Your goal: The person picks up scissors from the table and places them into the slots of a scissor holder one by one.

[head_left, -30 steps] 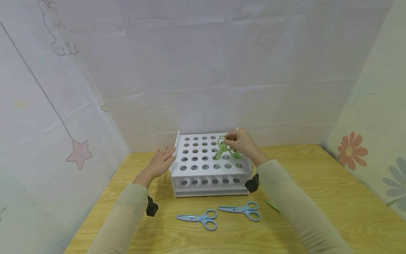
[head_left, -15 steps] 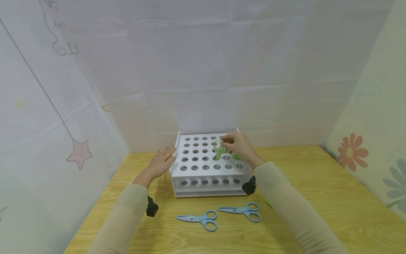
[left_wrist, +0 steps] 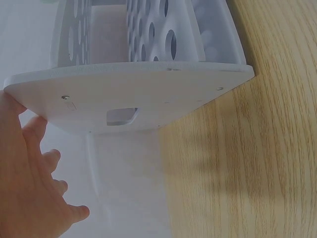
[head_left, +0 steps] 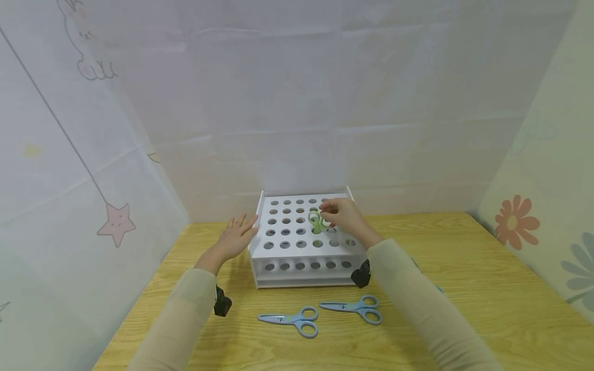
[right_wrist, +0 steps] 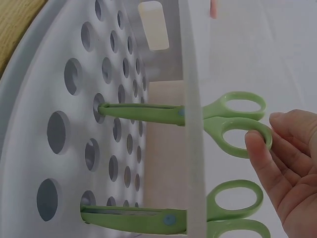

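Your right hand (right_wrist: 294, 168) pinches a handle loop of the light-green scissors with a blue pivot (right_wrist: 143, 115). Nearest you on the yellow wood-grain worktop (head_left: 232, 350), two pairs of light-blue looped scissors, the left one (head_left: 278, 319) and the right one (head_left: 341, 306), lie flat between its near edge and the white perforated rack (head_left: 306, 252). Beyond the rack's front edge, in the second row, your pinched pair points down through the top plate, its tip in a lower hole; a sideways tug could jam it against a rim and drag the rack. Your left hand, fingers straight, only rests at the rack's left edge, so the rack might slide. Low knuckles could knock the second light-green scissors (right_wrist: 133, 221), standing beside the pinched pair.
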Demonstrator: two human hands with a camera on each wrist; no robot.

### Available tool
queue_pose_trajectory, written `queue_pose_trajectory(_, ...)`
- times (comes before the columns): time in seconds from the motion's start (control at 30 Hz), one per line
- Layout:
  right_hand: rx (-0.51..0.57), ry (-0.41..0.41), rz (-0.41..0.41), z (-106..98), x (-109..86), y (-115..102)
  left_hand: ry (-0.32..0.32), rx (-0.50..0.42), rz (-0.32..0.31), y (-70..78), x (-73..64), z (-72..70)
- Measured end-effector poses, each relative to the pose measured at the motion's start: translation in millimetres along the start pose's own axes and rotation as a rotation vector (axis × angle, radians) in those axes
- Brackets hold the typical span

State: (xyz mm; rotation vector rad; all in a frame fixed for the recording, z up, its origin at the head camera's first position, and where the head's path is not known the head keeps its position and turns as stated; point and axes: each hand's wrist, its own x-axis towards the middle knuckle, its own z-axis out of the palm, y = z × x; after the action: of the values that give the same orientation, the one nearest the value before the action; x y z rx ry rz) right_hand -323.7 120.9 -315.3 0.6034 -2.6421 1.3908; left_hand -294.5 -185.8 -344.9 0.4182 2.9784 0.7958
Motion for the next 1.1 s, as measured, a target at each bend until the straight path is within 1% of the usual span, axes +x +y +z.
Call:
queue_pose_trajectory(0.4,-0.026,0.011,0.012,2,-3.2,-2,0.005,0.001,0.013,-0.2,0.3,-0.5)
queue_pose_trajectory(0.53,-0.015,0.017,0.019,2,-4.7,-2,0.007,-0.005,0.01,-0.2,-0.1,-0.1)
queue_pose_trajectory(0.73,0.013,0.032,0.05,-1,-7.2,-1,0.011,-0.01,0.01,0.1,-0.6,0.1)
queue_pose_trajectory(0.9,0.045,0.019,0.021,-7,-12.3,2,0.013,-0.009,0.008,-0.8,0.1,0.4)
queue_pose_trajectory(1.1,0.065,0.01,0.042,-14,-17.1,6,0.012,-0.007,0.003,-0.7,0.8,0.4)
